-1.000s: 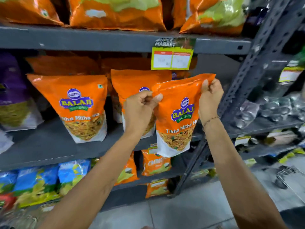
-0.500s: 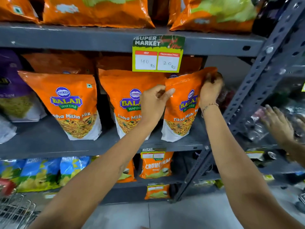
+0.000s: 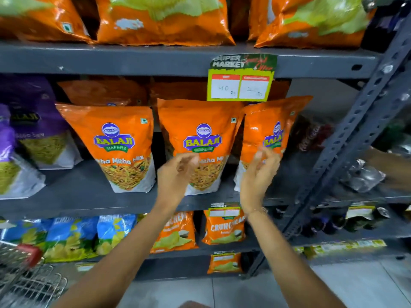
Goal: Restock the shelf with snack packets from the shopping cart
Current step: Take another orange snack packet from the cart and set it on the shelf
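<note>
Three orange Balaji mix packets stand upright on the grey middle shelf [image 3: 84,192]: a left packet [image 3: 115,143], a middle packet [image 3: 200,134] and a right packet [image 3: 269,130], which is turned a little sideways. My left hand [image 3: 175,174] hovers blurred in front of the middle packet's lower part, fingers loosely apart and holding nothing. My right hand [image 3: 258,172] is just in front of the right packet's lower left, also empty with fingers apart. The wire shopping cart [image 3: 29,283] shows at the bottom left corner.
Purple packets [image 3: 29,134] stand at the left of the same shelf. Orange chip bags [image 3: 164,21] fill the shelf above, where a price tag [image 3: 241,81] hangs. Blue and orange packets sit below. A grey perforated upright [image 3: 355,134] bounds the right; another person's blurred hand [image 3: 391,167] reaches in there.
Both hands have let go of the right packet's top corners and dropped lower, away from it. The packet now stands on the shelf by itself.
</note>
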Motion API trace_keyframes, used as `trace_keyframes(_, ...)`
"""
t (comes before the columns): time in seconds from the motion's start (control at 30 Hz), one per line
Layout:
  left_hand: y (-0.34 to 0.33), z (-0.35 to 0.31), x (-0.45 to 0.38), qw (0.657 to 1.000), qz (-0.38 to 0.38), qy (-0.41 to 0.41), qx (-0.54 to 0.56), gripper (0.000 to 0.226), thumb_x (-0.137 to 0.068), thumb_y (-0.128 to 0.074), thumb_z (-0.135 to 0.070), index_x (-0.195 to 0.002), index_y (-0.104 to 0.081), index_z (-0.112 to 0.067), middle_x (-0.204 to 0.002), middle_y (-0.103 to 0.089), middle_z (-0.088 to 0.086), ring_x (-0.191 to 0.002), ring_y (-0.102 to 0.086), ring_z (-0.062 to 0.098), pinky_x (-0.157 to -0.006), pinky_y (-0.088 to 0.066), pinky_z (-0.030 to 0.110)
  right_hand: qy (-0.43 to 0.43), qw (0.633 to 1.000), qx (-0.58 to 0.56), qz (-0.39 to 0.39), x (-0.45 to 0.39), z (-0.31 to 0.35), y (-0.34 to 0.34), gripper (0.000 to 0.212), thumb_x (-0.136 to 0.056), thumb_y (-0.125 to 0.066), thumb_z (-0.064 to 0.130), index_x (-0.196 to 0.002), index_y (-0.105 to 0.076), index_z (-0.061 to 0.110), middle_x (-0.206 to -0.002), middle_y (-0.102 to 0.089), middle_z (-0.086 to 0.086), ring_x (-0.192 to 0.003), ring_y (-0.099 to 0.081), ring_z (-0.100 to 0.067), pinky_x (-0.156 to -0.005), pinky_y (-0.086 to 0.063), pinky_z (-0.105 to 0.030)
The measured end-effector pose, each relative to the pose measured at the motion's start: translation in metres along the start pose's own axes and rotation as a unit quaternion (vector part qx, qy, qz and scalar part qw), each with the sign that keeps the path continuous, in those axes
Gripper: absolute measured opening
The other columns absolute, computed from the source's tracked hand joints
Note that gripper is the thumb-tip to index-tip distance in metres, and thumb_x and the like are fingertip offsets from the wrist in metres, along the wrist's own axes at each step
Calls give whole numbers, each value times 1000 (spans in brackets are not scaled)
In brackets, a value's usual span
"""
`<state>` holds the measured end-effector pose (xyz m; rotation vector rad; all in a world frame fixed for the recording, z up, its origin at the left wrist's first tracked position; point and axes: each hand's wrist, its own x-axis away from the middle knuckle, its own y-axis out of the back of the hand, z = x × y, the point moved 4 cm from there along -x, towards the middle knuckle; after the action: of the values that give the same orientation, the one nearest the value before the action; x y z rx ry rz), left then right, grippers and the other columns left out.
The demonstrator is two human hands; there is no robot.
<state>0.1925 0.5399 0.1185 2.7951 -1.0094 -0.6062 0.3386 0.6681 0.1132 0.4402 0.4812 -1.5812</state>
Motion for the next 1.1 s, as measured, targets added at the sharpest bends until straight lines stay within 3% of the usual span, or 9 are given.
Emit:
trace_keyframes(0.1,59,50,20,996,-56,51,-45,17,-89,-56,-33,-101,-64,-27,-97,-71,-1,-90,-67,13,-79,-52,25,-6,978,-53,201,63,10,-38,28,-95,-35,39,-100,-54,19,-92,-58,10,-90,-55,4,-79,-43,-11)
trace_keyframes(0.2,119,95,35,981,-135,120,-65,26,-85,-62,-11,-110,-56,-14,-105,-62,3,-99,-63,29,-74,-46,8,-21,911,-11,413,102,7,-87,25,-94,-43,30,-109,-57,15,-106,-65,-2,-99,-60,-8,-87,-51,-30)
trace_keyframes(0.27,153,123,28,968,-169,177,-64,50,-78,-69,-3,-121,-43,-4,-114,-49,9,-107,-55,34,-88,-49,25,-60,863,15,502,117,2,-120,41,-92,-51,27,-129,-44,12,-131,-52,-7,-117,-51,-14,-99,-47,-35)
trace_keyframes(0.37,182,144,-3,961,-115,232,-99,101,-65,-82,-17,-140,-17,-1,-146,-21,19,-136,-28,31,-113,-30,47,-108,804,47,583,128,0,-162,90,-82,-63,39,-146,-2,19,-157,-10,-2,-141,-21,-17,-113,-30,-38)
trace_keyframes(0.43,182,145,-22,968,-9,233,-88,112,-68,-81,-19,-145,0,-10,-156,-2,9,-144,-10,25,-117,-22,45,-102,789,94,599,129,-6,-184,109,-74,-68,48,-145,10,24,-159,3,1,-144,-11,-19,-116,-26,-42)
trace_keyframes(0.53,179,145,-34,971,113,193,-82,111,-60,-84,-40,-143,-12,-27,-153,-26,0,-138,-30,21,-112,-33,49,-123,787,121,593,135,-21,-205,113,-65,-73,53,-146,0,24,-157,-14,-3,-141,-23,-25,-112,-33,-47)
trace_keyframes(0.6,185,158,-34,970,106,199,-94,106,-49,-83,-55,-136,-30,-26,-141,-46,-1,-128,-46,19,-105,-42,47,-137,806,113,565,140,-22,-209,100,-67,-77,42,-144,-15,21,-150,-33,-4,-135,-35,-26,-109,-37,-45)
trace_keyframes(0.7,193,164,-30,975,76,187,-94,81,-57,-84,-42,-125,-46,-21,-130,-58,1,-118,-55,21,-95,-47,37,-134,828,94,536,145,-21,-215,84,-71,-77,24,-138,-27,16,-143,-43,-7,-129,-42,-25,-104,-37,-37)
trace_keyframes(1.1,230,181,-34,979,50,169,-105,66,-67,-80,-27,-123,-48,-15,-127,-59,6,-118,-55,22,-91,-45,29,-132,832,75,533,170,-4,-245,76,-70,-79,20,-132,-36,14,-135,-51,-9,-124,-47,-25,-97,-40,-29)
